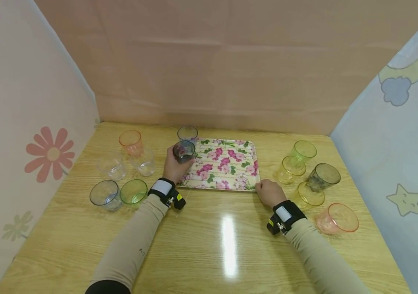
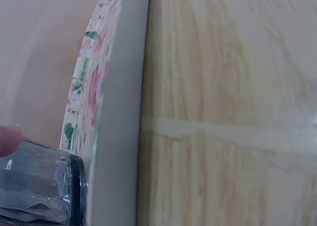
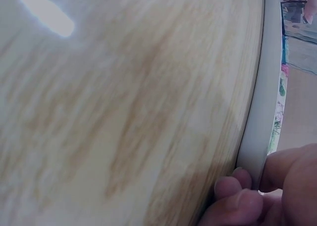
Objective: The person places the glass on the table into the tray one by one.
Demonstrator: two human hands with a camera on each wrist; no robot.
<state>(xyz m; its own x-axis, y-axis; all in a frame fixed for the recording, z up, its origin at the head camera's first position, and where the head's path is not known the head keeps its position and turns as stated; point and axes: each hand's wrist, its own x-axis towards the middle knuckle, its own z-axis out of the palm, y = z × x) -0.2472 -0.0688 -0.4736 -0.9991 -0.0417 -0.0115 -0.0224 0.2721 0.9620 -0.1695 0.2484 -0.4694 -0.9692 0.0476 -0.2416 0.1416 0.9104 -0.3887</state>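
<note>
A flat tray [image 1: 227, 163] with pink flowers and green leaves lies on the table. My left hand [image 1: 175, 166] holds a dark grey glass [image 1: 184, 152] upright over the tray's left side; in the left wrist view the glass's thick base [image 2: 77, 190] is right at the tray's rim. Just behind it stands a bluish clear glass [image 1: 188, 133] by the far left corner. At the near right corner, my right hand [image 1: 270, 192] grips the tray's edge, with curled fingers [image 3: 235, 206] along the pale outer rim [image 3: 260, 112] in the right wrist view.
On the left stand a pink glass [image 1: 131, 143], two clear glasses, a blue glass [image 1: 104, 194] and a green glass [image 1: 133, 192]. To the right are a lime glass [image 1: 303, 151], two yellow glasses, a grey glass [image 1: 324, 176] and a pink glass [image 1: 337, 219]. Walls enclose the table [image 1: 201, 245].
</note>
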